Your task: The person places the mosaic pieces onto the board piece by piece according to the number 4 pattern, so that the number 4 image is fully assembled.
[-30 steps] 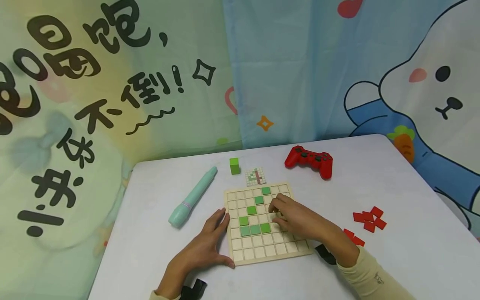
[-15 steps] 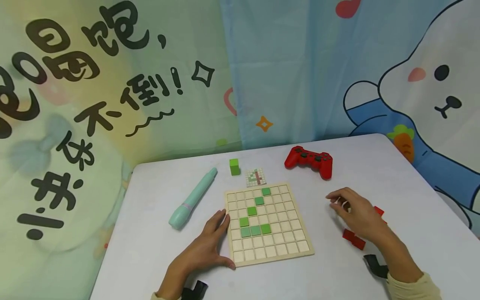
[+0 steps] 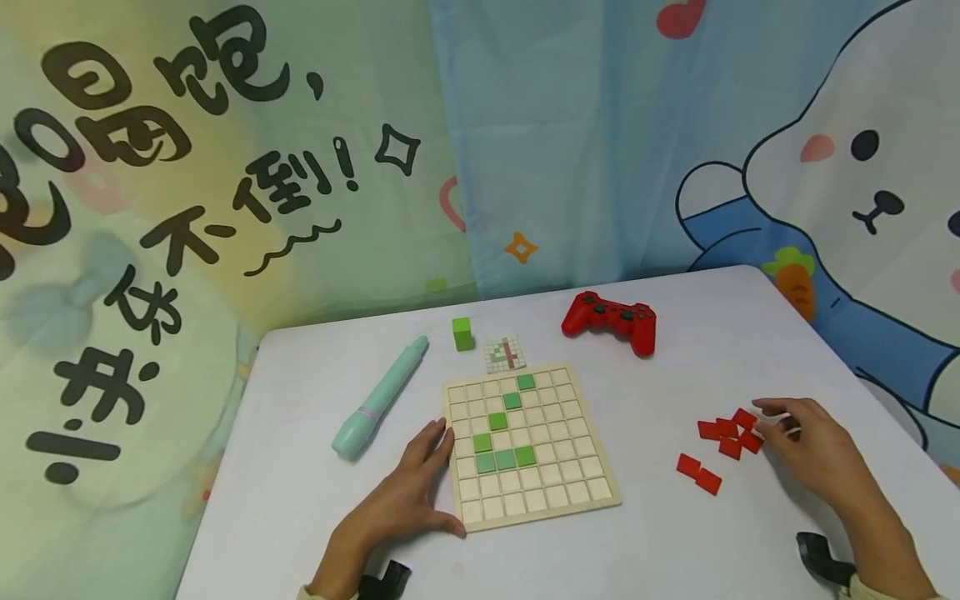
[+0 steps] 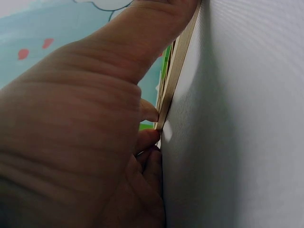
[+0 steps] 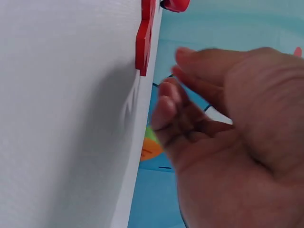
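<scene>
A square wooden grid board [image 3: 555, 472] lies on the white table, with several green square tiles [image 3: 498, 421] set in its cells. My left hand [image 3: 397, 502] rests at the board's left side, thumb and fingers spread along the edge; in the left wrist view the thumb and fingertips touch the wooden rim [image 4: 178, 66]. Over to the right, my right hand [image 3: 817, 454] hovers beside a loose group of red square tiles [image 3: 730, 448]. Its fingers are loosely bent, and the right wrist view shows nothing between them, with red tiles [image 5: 142, 45] a little way off.
Two more red tiles [image 3: 697, 473] lie nearer the board. Behind it are a small printed pattern card [image 3: 505, 354], a green cube [image 3: 462, 333] and a red game controller [image 3: 611, 321]. A mint-green microphone-shaped object [image 3: 381, 400] lies to the left. A printed curtain [image 3: 540, 150] hangs behind the table.
My right hand has moved from over the board, across the table, to the far side of the red tiles, uncovering the cells and tiles. My left hand has stayed at the board's edge.
</scene>
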A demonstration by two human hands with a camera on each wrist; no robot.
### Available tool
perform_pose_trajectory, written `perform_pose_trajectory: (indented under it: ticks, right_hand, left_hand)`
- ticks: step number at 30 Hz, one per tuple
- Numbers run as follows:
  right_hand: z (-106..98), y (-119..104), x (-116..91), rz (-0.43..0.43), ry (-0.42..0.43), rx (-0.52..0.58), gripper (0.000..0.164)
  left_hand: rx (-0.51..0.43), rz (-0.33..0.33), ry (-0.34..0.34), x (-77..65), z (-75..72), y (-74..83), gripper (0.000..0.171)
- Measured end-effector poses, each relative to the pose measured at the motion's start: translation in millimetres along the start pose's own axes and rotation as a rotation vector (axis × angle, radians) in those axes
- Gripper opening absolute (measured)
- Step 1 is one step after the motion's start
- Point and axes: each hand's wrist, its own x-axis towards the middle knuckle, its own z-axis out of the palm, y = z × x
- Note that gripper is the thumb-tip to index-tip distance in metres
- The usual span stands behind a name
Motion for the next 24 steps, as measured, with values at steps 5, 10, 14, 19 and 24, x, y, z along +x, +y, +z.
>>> perform_pose_trajectory:
  ticks: [5, 10, 14, 19, 24]
  right_hand:
    - [9, 6, 4, 0.041, -0.069, -0.005, 0.048]
    - [12, 3, 8, 0.008, -0.04, -0.004, 0.045]
    - [10, 1, 13, -0.005, -0.025, -0.009, 0.043]
    - [8, -2, 19, -0.017, -0.036, -0.02, 0.038]
    - [6, -6, 24, -0.024, -0.032, -0.031, 0.034]
  left_hand:
    - [0.002, 0.002, -0.006, -0.4, 1.9, -1.3, 0.141]
    - [0.015, 0.001, -0.008, -0.6, 0.0, -0.9, 0.141]
    - [0.002, -0.002, -0.009, -0.6, -0.3, -1.2, 0.141]
    - [-0.001, 0.006, 0.0, -0.2, -0.1, -1.8, 0.14]
    - [0.015, 0.01, 0.004, 0.3, -1.3, -1.4, 0.141]
